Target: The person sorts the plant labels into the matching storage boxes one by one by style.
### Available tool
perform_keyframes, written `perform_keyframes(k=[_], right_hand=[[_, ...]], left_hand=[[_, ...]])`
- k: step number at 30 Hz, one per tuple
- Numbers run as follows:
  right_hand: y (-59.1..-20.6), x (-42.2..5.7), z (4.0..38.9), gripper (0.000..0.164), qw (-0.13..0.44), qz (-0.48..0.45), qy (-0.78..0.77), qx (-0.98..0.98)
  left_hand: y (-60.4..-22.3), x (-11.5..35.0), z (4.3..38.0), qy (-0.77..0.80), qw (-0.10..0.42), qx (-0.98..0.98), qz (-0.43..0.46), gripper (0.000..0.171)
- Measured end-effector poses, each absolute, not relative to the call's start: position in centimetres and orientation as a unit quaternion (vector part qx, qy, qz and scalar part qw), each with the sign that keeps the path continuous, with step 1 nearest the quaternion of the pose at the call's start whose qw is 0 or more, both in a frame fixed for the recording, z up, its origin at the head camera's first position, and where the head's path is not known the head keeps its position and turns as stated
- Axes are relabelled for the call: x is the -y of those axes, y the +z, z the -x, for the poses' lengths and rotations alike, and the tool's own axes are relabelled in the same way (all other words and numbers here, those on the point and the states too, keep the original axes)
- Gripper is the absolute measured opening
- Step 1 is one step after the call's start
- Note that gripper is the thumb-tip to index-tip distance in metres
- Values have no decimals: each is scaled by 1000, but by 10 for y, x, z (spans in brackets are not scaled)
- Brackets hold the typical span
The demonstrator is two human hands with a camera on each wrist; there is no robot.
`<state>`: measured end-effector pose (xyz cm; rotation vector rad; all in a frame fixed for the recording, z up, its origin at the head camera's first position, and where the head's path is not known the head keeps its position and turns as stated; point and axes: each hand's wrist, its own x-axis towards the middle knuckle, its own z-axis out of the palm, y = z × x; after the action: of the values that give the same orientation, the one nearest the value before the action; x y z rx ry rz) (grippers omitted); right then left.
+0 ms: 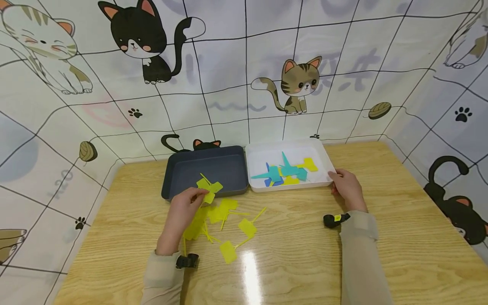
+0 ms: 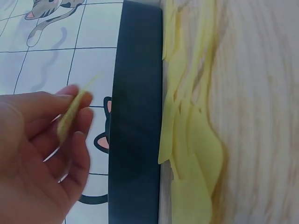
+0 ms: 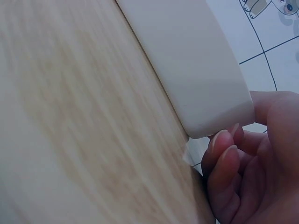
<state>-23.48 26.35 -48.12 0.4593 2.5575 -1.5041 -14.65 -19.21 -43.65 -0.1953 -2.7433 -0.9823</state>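
Observation:
My left hand (image 1: 185,207) pinches a yellow flat tag (image 2: 70,119) between thumb and fingertips above the front rim of the dark grey tray (image 1: 206,161). More yellow pieces (image 1: 216,187) show by those fingertips; whether they are held or lie in the tray I cannot tell. At the right, my right hand (image 1: 347,186) grips the front right corner of the white tray (image 3: 201,84), with thumb at the rim and fingers curled against the corner. Inside that tray lie teal tags (image 1: 290,170), with blue and yellow ones among them.
A loose heap of yellow tags (image 1: 196,224) with thin tails lies before the dark tray. Separate tags (image 1: 228,252) lie nearer the table's front. Both trays stand side by side on the wooden table (image 1: 297,245), close to the cat-printed wall covering (image 1: 228,84).

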Motion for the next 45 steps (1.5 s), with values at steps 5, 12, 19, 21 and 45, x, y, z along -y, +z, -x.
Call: perform_keyframes(k=[5, 12, 19, 21, 45], right_hand=[[-482, -264, 236, 59, 67, -149, -498, -852], [-482, -264, 237, 59, 67, -150, -496, -853], [-481, -263, 238, 59, 65, -152, -495, -853], [-481, -262, 239, 58, 63, -153, -496, -853], [-481, -263, 239, 57, 70, -150, -499, -851]], left_hand=[[-433, 197, 147, -375, 149, 914, 40, 23], [-435, 205, 150, -421, 153, 894, -24, 34], [-440, 213, 152, -432, 130, 890, -72, 48], [-442, 216, 154, -430, 115, 894, -61, 53], [-453, 214, 153, -251, 21, 967, -30, 68]])
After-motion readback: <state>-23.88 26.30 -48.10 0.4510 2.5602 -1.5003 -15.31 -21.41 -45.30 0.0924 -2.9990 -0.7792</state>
